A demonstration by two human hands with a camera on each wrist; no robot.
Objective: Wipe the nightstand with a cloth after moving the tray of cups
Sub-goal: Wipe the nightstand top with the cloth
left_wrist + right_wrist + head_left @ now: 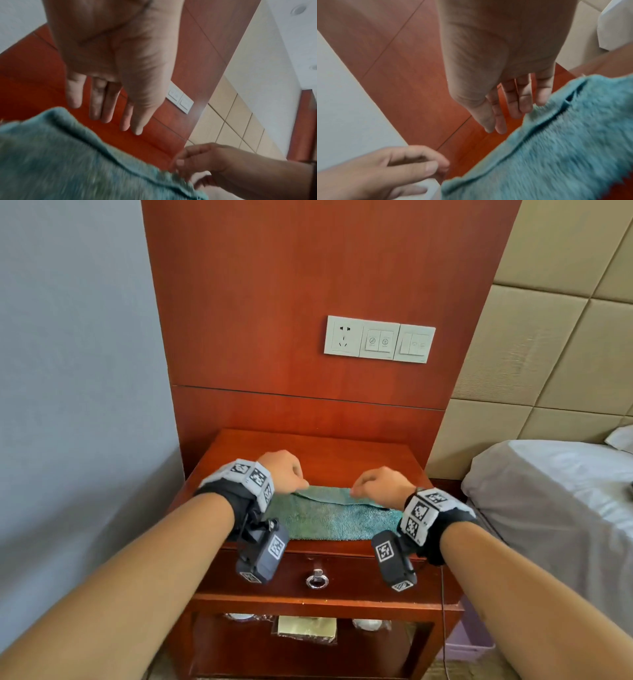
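Observation:
A teal terry cloth (329,518) lies folded on the front half of the red-brown nightstand top (325,453). My left hand (301,482) hovers at the left end of the cloth's far edge and my right hand (359,489) at the right end. In the left wrist view the left hand's fingers (106,108) hang straight above the cloth (68,162), holding nothing. The right wrist view shows the right hand's fingers (513,105) straight too, the little finger brushing the cloth (565,155). White cups (368,625) sit on the lower shelf.
A drawer with a ring pull (317,580) is under the top. A wrapped packet (306,628) lies on the lower shelf. The bed (548,491) stands close on the right, a grey wall (85,405) on the left, and a socket panel (378,338) on the wooden back panel.

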